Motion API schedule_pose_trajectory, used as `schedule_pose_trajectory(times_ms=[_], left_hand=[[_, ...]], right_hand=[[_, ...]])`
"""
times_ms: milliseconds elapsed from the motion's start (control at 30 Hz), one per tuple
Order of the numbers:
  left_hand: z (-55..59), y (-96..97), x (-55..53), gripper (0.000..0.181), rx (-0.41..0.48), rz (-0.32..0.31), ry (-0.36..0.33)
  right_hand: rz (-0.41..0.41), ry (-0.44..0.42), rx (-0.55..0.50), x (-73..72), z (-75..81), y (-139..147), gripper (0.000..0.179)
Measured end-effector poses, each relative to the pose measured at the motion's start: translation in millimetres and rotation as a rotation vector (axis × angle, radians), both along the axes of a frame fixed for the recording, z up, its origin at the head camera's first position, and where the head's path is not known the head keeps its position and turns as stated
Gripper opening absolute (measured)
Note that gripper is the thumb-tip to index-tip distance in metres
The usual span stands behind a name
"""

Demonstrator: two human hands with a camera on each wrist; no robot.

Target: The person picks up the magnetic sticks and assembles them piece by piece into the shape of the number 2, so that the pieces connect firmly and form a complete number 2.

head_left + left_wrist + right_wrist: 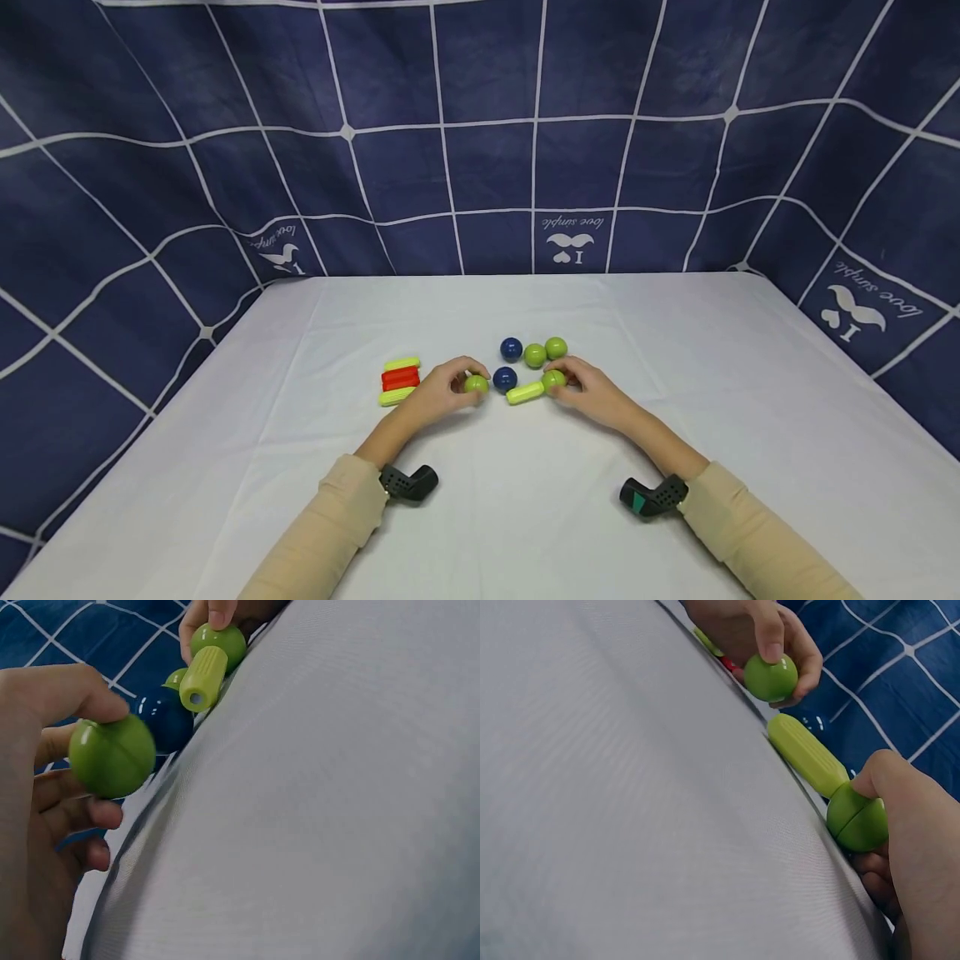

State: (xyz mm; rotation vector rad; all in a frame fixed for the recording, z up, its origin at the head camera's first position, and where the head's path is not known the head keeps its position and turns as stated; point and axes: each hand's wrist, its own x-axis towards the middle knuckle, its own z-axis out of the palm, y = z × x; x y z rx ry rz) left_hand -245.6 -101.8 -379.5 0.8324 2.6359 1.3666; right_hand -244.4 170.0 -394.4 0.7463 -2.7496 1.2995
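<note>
My left hand [448, 387] pinches a glossy green ball [112, 757] between thumb and fingertips, left of the middle of the table. My right hand [592, 392] grips another green ball [857, 817], thumb on one side and fingers beneath. Against that ball sits one end of a ribbed yellow-green rod [525, 392], which points left toward the left hand; a small grey disc shows in its free end in the left wrist view. Between the hands, just behind the rod, lies a dark blue ball [505, 380].
Behind the hands are a second blue ball [512, 349] and two green balls, one nearer [535, 356] and one farther right [556, 347]. Left of the left hand, red rods [401, 378] lie between two yellow-green rods. A blue checked cloth [480, 167] hangs around the white table [510, 517].
</note>
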Motion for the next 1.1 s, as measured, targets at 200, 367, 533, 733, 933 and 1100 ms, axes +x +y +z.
schedule_pose_trajectory(times_ms=[200, 367, 533, 733, 933, 1100], left_hand=[[0.5, 1.7, 0.2, 0.023, -0.041, -0.024, -0.065], [0.2, 2.4, 0.4, 0.027, -0.036, -0.013, -0.058], [-2.8, 2.2, -1.3, 0.03, -0.037, 0.005, -0.061], [-4.5, 2.1, -2.5, 0.034, -0.024, 0.012, -0.067], [-5.7, 1.8, -3.1, 0.035, -0.02, 0.014, -0.061], [-5.3, 2.4, -3.2, 0.035, -0.028, 0.01, -0.055]], right_hand=[[-0.015, -0.003, 0.011, -0.4, 1.9, 0.0, 0.036], [-0.024, -0.007, 0.012, -0.1, 2.0, -0.7, 0.036], [-0.025, -0.024, 0.005, 1.3, 2.8, -1.9, 0.037], [-0.03, -0.036, -0.001, 2.1, 4.1, -2.6, 0.038], [-0.03, -0.044, -0.004, 1.9, 2.4, -3.4, 0.039], [-0.016, -0.045, -0.012, 2.7, 1.2, -3.7, 0.04]])
